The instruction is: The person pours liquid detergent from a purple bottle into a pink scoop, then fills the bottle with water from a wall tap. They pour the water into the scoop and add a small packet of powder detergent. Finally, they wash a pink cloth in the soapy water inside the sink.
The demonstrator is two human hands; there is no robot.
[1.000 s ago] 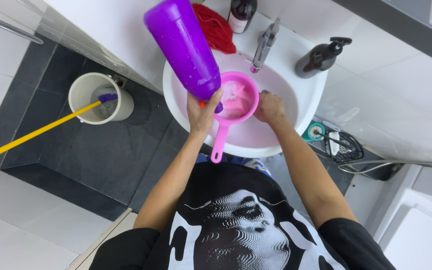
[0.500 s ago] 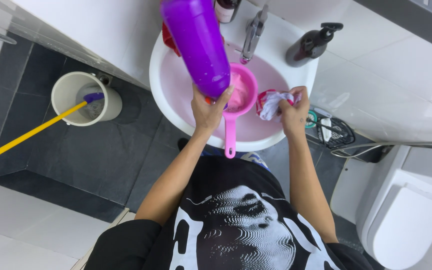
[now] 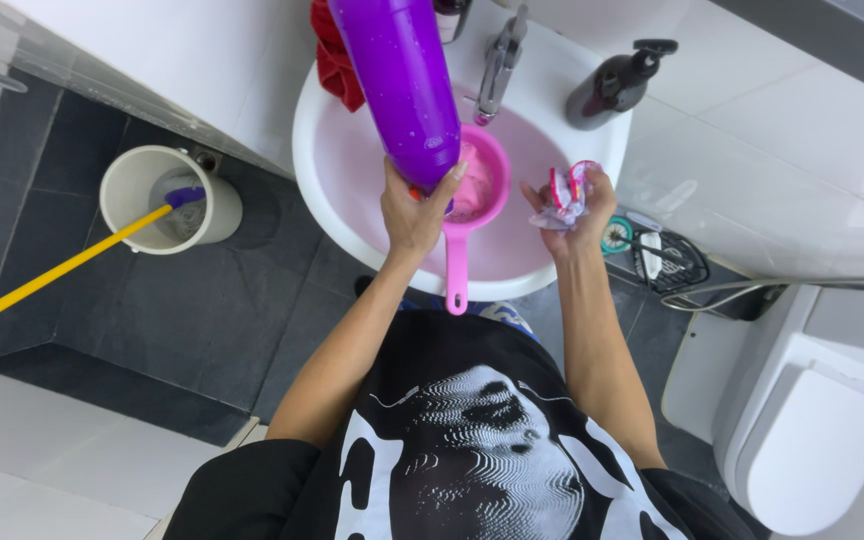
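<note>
At frame centre the white sink [image 3: 347,215] holds a tilted purple bottle [image 3: 404,85] grasped by the left hand [image 3: 414,210] over a pink scoop [image 3: 472,200] (handle pointing down), while the right hand [image 3: 577,205] clenches a crumpled wrapper [image 3: 564,195] just right.

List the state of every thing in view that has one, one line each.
purple bottle: tipped mouth-down over the strainer, held by the left hand
pink strainer: resting in the sink, handle over the front rim
crumpled wrapper: held in the right hand
sink: holds pinkish water
tap: no water seen running
bucket: upright, mop head inside
toilet: lid shut
</note>
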